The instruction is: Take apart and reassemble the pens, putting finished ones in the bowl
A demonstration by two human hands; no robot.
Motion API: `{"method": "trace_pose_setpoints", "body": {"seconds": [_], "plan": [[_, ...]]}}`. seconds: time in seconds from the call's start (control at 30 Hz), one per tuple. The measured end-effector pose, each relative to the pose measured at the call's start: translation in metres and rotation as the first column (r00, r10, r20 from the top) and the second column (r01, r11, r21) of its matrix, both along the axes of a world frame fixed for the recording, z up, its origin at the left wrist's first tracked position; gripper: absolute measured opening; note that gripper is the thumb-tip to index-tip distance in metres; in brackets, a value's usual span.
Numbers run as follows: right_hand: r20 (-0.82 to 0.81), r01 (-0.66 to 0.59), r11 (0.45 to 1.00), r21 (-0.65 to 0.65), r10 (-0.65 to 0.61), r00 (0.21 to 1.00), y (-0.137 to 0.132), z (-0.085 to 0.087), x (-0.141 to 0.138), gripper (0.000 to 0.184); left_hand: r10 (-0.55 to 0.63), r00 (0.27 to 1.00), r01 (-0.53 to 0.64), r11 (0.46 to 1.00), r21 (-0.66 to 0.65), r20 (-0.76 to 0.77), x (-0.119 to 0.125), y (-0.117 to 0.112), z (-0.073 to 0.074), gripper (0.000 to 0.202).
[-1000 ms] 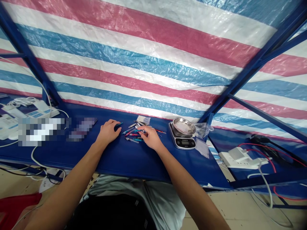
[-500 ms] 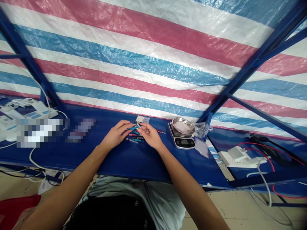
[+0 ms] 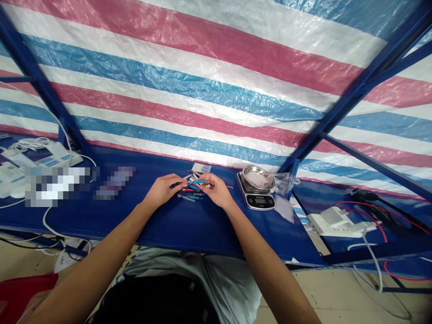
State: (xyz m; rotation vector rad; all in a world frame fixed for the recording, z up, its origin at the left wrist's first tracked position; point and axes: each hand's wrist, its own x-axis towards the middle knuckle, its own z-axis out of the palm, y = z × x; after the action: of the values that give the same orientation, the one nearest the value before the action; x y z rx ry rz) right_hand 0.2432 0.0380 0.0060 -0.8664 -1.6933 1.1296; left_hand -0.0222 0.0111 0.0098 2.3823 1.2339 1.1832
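A slim light-blue pen [image 3: 197, 182] is held level between my two hands, above a small pile of pens [image 3: 192, 197] in blue, red, white and clear. My left hand [image 3: 164, 189] pinches its left end with thumb and fingers. At the other end, the fingers of my right hand [image 3: 216, 190] close round the blue part. The pile lies on the blue tabletop [image 3: 199, 225], partly hidden by the hands. Behind it is a small clear bag [image 3: 201, 168] with pale contents. A red pen tip [image 3: 230, 186] shows just right of my right hand.
To the right stands a digital scale [image 3: 259, 201] with a round metal dish [image 3: 258, 177], beside clear plastic bags [image 3: 284, 207]. White power strips lie at far left [image 3: 50, 157] and far right [image 3: 340, 222], with loose cables. A striped tarp [image 3: 189, 90] hangs behind the table.
My hands have moved slightly apart, the right one shifting right. The light-blue pen now spans the gap between them, above the pile.
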Motion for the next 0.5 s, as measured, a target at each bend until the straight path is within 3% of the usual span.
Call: {"method": "trace_pose_setpoints", "body": {"seconds": [0.13, 0.3, 0.43, 0.5], "plan": [[0.047, -0.009, 0.995, -0.097, 0.013, 0.999, 0.0001, 0.0009, 0.0017, 0.039, -0.007, 1.0, 0.007, 1.0, 0.017, 0.012, 0.0025, 0.0, -0.0016, 0.034], [-0.012, -0.007, 1.0, -0.008, 0.007, 1.0, 0.0016, 0.0004, 0.0024, 0.046, -0.003, 1.0, 0.003, 1.0, 0.026, 0.011, 0.0023, 0.0015, -0.0041, 0.033], [0.033, -0.034, 0.989, -0.145, 0.039, 0.999, 0.0007, 0.001, 0.0037, 0.045, -0.012, 1.0, 0.011, 0.999, 0.034, 0.012, 0.0023, 0.0017, -0.0038, 0.033], [0.038, -0.035, 0.988, -0.15, 0.042, 0.998, 0.0, 0.0022, 0.0041, 0.046, -0.011, 1.0, 0.01, 1.0, 0.025, 0.008, 0.0027, 0.0011, -0.0027, 0.033]]}}
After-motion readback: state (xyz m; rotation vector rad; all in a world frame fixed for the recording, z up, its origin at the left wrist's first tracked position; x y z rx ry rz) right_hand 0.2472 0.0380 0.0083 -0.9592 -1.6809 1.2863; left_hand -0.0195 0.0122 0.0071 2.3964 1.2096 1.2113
